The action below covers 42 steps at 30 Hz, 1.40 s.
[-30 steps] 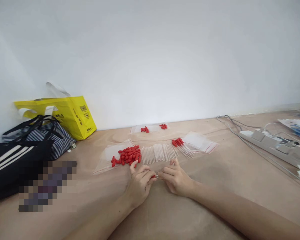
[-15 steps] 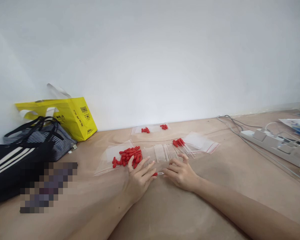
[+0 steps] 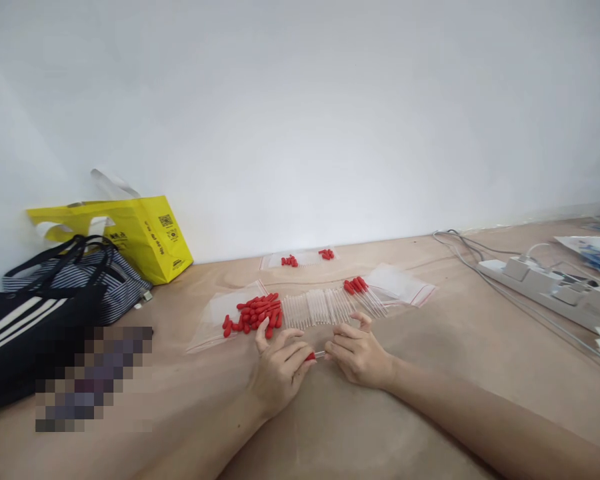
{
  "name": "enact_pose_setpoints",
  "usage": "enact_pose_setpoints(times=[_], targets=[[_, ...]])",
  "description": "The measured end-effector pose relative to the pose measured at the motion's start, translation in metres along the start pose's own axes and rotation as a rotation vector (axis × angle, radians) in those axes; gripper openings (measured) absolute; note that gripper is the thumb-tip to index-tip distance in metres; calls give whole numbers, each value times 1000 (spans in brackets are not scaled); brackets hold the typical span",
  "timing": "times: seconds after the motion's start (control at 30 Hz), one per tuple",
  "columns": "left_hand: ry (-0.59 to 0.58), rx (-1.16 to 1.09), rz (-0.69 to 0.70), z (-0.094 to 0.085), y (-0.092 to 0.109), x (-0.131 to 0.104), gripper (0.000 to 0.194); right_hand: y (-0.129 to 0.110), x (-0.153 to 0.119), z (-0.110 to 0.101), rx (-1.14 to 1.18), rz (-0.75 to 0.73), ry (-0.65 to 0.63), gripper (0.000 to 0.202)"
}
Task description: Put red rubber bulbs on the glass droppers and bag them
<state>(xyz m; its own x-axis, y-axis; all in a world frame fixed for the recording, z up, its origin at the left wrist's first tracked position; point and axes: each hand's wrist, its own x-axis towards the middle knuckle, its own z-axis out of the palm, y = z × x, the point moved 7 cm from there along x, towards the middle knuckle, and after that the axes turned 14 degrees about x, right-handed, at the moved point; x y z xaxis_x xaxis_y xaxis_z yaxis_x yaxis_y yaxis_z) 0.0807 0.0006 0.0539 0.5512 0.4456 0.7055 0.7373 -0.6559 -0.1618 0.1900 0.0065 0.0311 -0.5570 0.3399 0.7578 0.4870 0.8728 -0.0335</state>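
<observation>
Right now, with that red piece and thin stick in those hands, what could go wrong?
The stick is thin, so it might bend or slip if the right hand pushes it crookedly against the red piece in the left hand. The left fingers are right by the red pile, so a bump could scatter it. The loose stick row could get messed up too.

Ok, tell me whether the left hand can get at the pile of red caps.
Probably yes: the left hand is close to the pile of red caps with nothing visible between, but it holds one red cap, which it may need to release first.
</observation>
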Motion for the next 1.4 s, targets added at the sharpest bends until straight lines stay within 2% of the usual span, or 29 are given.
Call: enact_pose_setpoints(times=[0.2,0.33,0.5,0.7,0.87,1.03,1.17,1.4], targets=[[19,-1,24,0,0,1,9,0,0,0,11,-6,2,23],[79,-9,14,-3,1,-1,13,0,-1,3,10,-19,-14,23],[64,-6,-6,0,-5,0,11,2,2,3,8,-20,-41,25],[95,-3,-58,1,-17,1,18,7,3,-8,48,-16,53,15],[113,-14,-34,2,-11,-1,22,4,1,-4,45,-1,29,21],[78,-34,-26,4,-8,-3,25,4,0,2,76,13,0,24],[68,-19,-24,4,-11,-2,22,6,3,2,62,18,-19,22],[52,86,-17,1,-19,0,20,11,7,3,18,135,-86,17]])
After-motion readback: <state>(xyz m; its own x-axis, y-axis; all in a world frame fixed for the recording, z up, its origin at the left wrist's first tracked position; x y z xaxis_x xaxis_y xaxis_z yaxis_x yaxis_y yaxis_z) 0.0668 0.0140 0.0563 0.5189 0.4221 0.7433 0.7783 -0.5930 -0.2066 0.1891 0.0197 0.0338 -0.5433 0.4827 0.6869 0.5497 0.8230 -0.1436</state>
